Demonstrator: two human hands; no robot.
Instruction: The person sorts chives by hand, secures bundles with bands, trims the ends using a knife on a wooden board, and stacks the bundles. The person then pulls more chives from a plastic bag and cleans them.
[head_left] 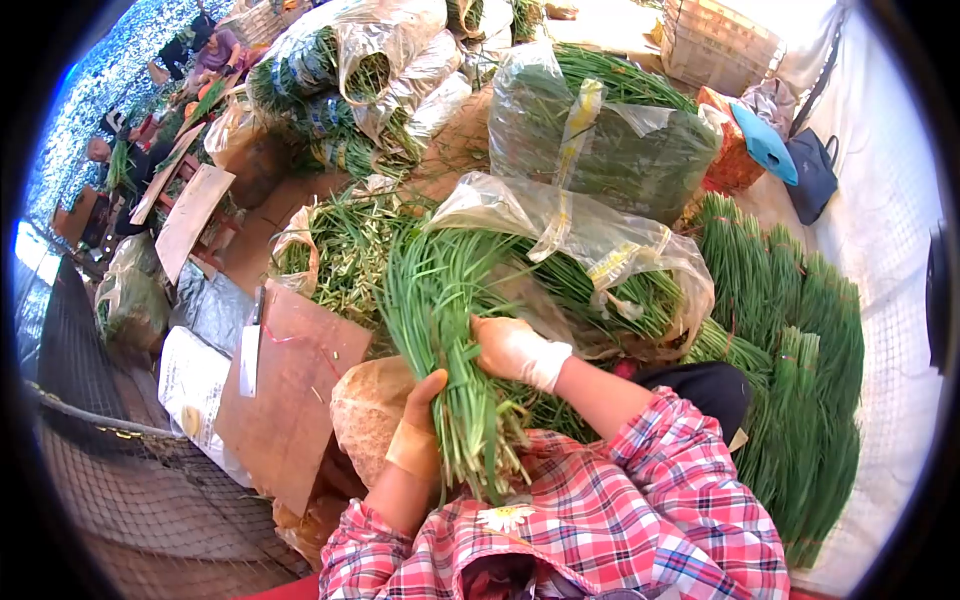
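Observation:
A loose bunch of long green chives [440, 300] is held upright in front of my chest, leaf tips away from me and pale stalk ends near my shirt. My left hand [420, 425], with a tan band at the wrist, grips the lower stalks from the left, its thumb showing and the other fingers hidden behind them. Higher up, my right hand [503, 350], with a white wrap at the wrist, closes on the bunch from the right. Behind it lies an opened plastic bag [640, 250] of more chives.
At left, a knife [250, 355] lies on a tilted wooden board [290, 390]. Trimmings [350, 250] are heaped beyond the bunch. Tied chive bundles [790, 400] line the right side. A large wrapped bale [610, 140] stands ahead. People [215, 50] sit at the far left.

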